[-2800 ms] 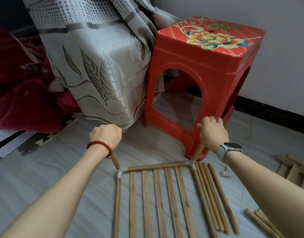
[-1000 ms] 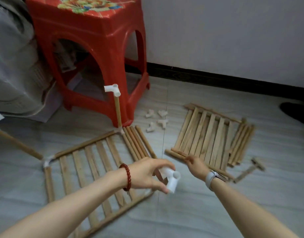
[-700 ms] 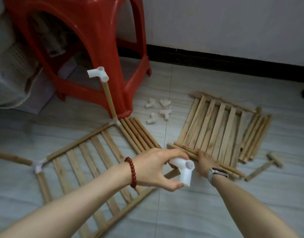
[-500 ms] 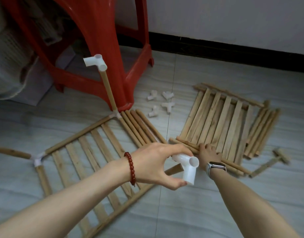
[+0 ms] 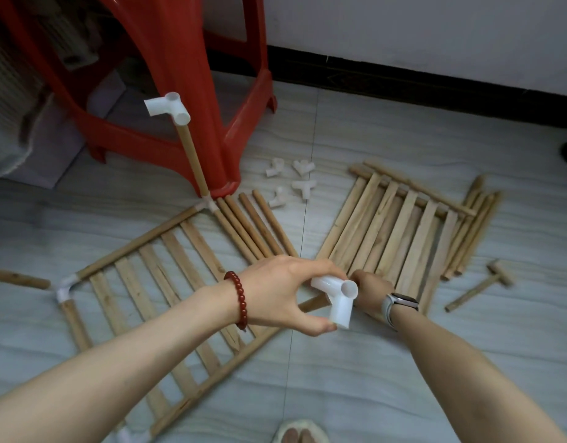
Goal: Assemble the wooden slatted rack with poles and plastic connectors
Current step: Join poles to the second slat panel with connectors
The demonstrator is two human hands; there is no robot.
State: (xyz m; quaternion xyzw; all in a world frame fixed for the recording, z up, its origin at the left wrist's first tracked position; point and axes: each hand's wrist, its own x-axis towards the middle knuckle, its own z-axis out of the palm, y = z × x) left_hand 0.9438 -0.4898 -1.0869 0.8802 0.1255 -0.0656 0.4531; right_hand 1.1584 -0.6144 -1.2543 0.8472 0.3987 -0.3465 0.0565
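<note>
Grey tiled floor spreads beneath us, with a white wall and dark skirting board at the far edge and a red plastic stool standing at the upper left. Our left hand pinches a white plastic connector between fingers and thumb, holding it above the floor near the middle of the view. Our right hand, a watch on its wrist, reaches just behind the connector with fingers curled down at the near end of a loose slatted panel; we cannot tell whether it actually grips a piece. To the left lies the partly built rack frame, its slats flat on the floor, with an upright pole rising from its far corner beside the stool leg and capped by another white connector. Loose poles lie alongside the frame, four spare connectors sit beyond them, and a small wooden mallet rests at the right
</note>
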